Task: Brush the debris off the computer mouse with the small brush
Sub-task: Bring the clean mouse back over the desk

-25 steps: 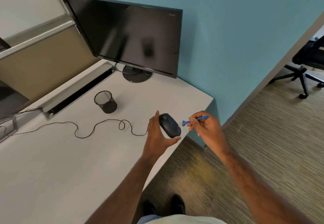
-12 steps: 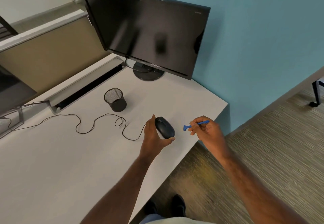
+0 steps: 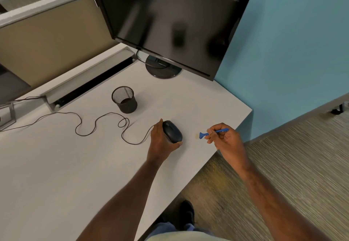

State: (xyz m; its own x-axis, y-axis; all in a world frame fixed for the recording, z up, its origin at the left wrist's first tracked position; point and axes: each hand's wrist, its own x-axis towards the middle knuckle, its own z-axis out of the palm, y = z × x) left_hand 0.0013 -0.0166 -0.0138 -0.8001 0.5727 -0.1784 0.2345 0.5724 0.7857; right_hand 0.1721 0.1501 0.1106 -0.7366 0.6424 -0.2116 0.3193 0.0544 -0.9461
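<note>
Showing: a person standing at the corner of a white surface (image 3: 56, 165), one hand on each tool of the task.
Left hand (image 3: 160, 142): curled round the computer mouse (image 3: 172, 131), thumb at its near end and fingers along its far side, holding it on the surface.
Computer mouse: black, lying near the front edge of the surface, its thin cable (image 3: 98, 125) trailing away in loops to the left.
Right hand (image 3: 226, 140): pinching the small brush (image 3: 213, 132) by its handle, fingers curled, held above the surface edge.
Small brush: blue, roughly level, its flared head and pale bristles pointing toward the mouse but apart from it, with bare surface between.
Mesh pen cup (image 3: 124, 99): black, upright, behind the mouse and well apart from it.
Monitor (image 3: 170, 20): dark screen on a round base, at the back of the surface against the blue wall (image 3: 292, 42).
Cable trough (image 3: 88, 78): long slot along the rear left edge of the surface.
Floor (image 3: 283, 165): striped carpet, with dark shoes visible below.
</note>
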